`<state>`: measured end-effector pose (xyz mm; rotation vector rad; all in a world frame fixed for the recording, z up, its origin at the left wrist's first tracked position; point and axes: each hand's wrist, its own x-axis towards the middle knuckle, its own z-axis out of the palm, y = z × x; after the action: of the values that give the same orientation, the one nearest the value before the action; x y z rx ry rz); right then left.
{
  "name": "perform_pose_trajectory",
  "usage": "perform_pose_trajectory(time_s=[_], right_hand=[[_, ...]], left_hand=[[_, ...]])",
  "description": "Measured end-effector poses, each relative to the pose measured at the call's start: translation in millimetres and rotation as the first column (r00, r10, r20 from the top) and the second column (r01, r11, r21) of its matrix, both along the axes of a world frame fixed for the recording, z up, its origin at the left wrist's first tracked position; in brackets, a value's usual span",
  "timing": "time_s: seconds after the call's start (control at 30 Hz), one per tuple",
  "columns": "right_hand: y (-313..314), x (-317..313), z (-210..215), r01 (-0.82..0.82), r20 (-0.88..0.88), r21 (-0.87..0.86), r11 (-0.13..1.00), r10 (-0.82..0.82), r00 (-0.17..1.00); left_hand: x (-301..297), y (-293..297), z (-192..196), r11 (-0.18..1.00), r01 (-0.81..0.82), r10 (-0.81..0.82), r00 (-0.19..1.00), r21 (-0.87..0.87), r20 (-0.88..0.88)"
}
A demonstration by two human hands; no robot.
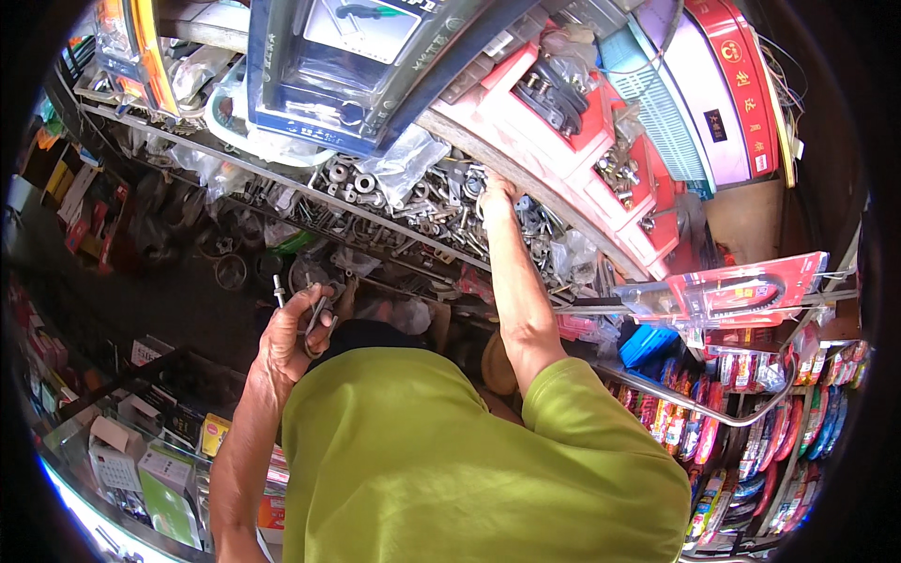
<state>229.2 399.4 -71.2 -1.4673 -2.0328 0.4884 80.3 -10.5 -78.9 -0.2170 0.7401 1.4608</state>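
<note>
My left hand (293,330) is closed around a few metal pieces. A bolt (279,291) with a nut on its shaft sticks up beside the thumb, and a thin bent metal piece (317,314) shows between the fingers. My right arm stretches forward over a long shelf tray. There my right hand (497,190) reaches into a heap of loose bolts, nuts and washers (432,202). Its fingertips are hidden among the hardware, so whether they grip anything does not show. Near the heap's middle lies a clear plastic bag (405,164).
Behind the tray stand red parts bins (563,150), a teal basket (648,103) and a large blue blister pack (347,75). A pale plastic basket (225,117) is at left. A curved metal rail (694,405) and packaged coloured goods (751,450) are at right. Boxes (117,450) fill the lower left.
</note>
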Motion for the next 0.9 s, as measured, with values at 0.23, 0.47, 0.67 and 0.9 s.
perform_pose_trajectory(time_s=[0.23, 0.47, 0.67, 0.9], right_hand=[[-5.0, 13.1, 13.6, -0.266, -0.524, -0.296, 0.917, 0.077, 0.849], [-25.2, 24.4, 29.6, -0.524, -0.738, -0.615, 0.589, -0.196, 0.645], [-26.6, 12.3, -22.1, -0.319, -0.011, -0.054, 0.946, 0.319, 0.948], [-39.3, -2.6, -4.8, -0.251, 0.314, -0.056, 0.966, 0.255, 0.914]], left_hand=[[-8.2, -2.6, -0.8, 0.998, -0.026, 0.026, 1.000, -0.054, 0.000], [-8.2, -3.3, -4.6, 0.998, -0.028, 0.031, 0.998, -0.057, 0.056], [-0.8, -2.8, -8.4, 0.995, -0.016, 0.029, 0.991, -0.100, 0.132], [6.5, -3.9, -9.0, 0.991, 0.020, -0.002, 0.990, -0.130, 0.139]])
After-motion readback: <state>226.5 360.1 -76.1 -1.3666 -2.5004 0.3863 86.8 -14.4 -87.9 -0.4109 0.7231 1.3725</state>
